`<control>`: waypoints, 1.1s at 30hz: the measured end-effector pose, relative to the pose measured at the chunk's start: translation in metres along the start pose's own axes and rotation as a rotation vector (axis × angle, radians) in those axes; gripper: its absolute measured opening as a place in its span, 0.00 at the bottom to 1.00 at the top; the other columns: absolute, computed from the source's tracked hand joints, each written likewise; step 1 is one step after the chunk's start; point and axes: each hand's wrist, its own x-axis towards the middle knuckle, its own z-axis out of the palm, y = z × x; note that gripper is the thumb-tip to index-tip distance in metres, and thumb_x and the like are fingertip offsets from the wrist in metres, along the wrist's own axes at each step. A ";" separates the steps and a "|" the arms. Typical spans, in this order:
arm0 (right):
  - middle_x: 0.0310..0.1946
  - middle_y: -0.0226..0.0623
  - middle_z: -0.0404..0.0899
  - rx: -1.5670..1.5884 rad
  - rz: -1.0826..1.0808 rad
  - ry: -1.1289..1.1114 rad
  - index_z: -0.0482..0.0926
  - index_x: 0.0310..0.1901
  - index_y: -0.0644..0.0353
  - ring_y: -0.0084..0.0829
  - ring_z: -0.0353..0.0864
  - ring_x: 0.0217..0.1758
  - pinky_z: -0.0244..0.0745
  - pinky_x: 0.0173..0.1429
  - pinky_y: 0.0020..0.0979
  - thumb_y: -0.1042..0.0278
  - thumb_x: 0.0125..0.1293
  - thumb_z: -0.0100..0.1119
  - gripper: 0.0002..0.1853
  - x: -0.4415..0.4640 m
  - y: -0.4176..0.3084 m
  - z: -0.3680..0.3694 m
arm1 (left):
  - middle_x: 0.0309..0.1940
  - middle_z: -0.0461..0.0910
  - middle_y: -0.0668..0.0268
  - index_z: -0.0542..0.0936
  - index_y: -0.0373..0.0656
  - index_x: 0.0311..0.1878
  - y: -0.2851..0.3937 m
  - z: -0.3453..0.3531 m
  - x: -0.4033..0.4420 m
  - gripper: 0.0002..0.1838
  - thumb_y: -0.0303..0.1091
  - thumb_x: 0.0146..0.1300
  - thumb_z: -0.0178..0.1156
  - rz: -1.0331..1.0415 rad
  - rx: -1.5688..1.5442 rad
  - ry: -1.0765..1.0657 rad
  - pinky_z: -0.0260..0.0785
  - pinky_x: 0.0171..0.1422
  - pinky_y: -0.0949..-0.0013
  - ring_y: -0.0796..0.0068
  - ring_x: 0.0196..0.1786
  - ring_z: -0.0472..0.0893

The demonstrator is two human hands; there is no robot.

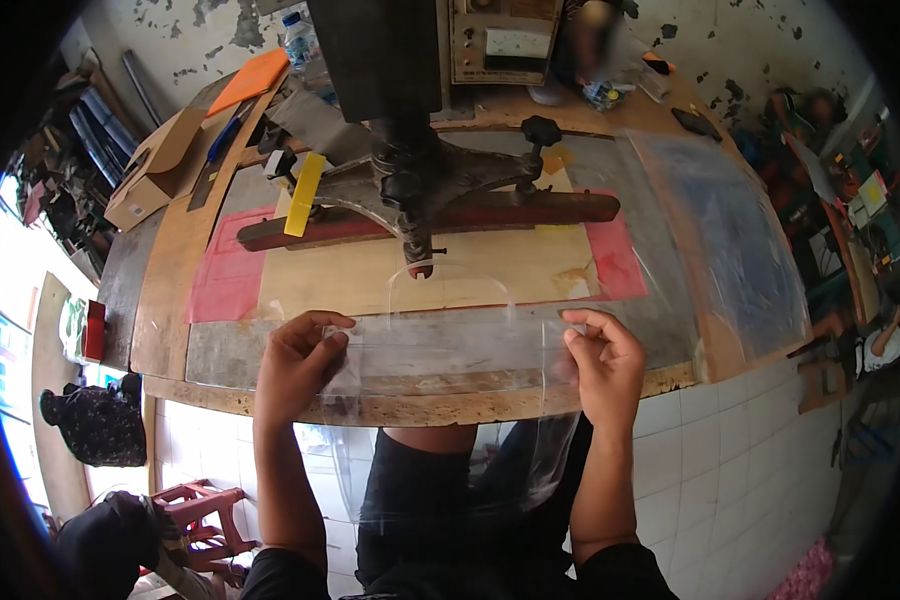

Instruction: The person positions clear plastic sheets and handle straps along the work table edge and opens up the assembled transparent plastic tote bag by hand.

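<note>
Clear plastic sheet (450, 385) spans the front edge of the table (225, 352), hanging partly below it. The left hand (305, 362) and right hand (606, 365) each pinch an upper corner between thumb and fingers. A cardboard box (157, 172) sits near the table's left edge.

A workshop is recognisable by its heavy metal machine (406, 150) with spreading arms above a worn worktable (160, 300), the control box (515, 42) behind, dark rolls (100, 120) of material at the left, a flaking wall (685, 40), and a cluttered second work area (832, 215) at the right.
</note>
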 end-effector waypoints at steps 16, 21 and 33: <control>0.34 0.33 0.83 0.113 -0.275 0.070 0.77 0.57 0.67 0.17 0.81 0.33 0.76 0.35 0.19 0.83 0.66 0.67 0.18 -0.008 0.014 0.001 | 0.23 0.67 0.82 0.79 0.35 0.60 -0.017 0.002 -0.016 0.14 0.23 0.73 0.60 0.235 -0.017 0.080 0.51 0.29 0.80 0.93 0.26 0.64; 0.33 0.32 0.82 0.149 -0.240 0.072 0.77 0.56 0.67 0.17 0.82 0.33 0.76 0.33 0.20 0.82 0.67 0.67 0.17 -0.006 0.014 0.002 | 0.23 0.69 0.81 0.77 0.36 0.60 -0.016 0.001 -0.016 0.14 0.23 0.73 0.60 0.225 -0.030 0.077 0.52 0.29 0.80 0.93 0.26 0.65; 0.32 0.31 0.80 0.154 -0.186 0.088 0.78 0.50 0.64 0.18 0.80 0.28 0.70 0.29 0.19 0.79 0.69 0.65 0.10 -0.008 0.012 0.002 | 0.26 0.77 0.77 0.78 0.36 0.57 -0.016 0.001 -0.016 0.12 0.23 0.72 0.62 0.213 -0.073 0.082 0.54 0.29 0.81 0.92 0.26 0.68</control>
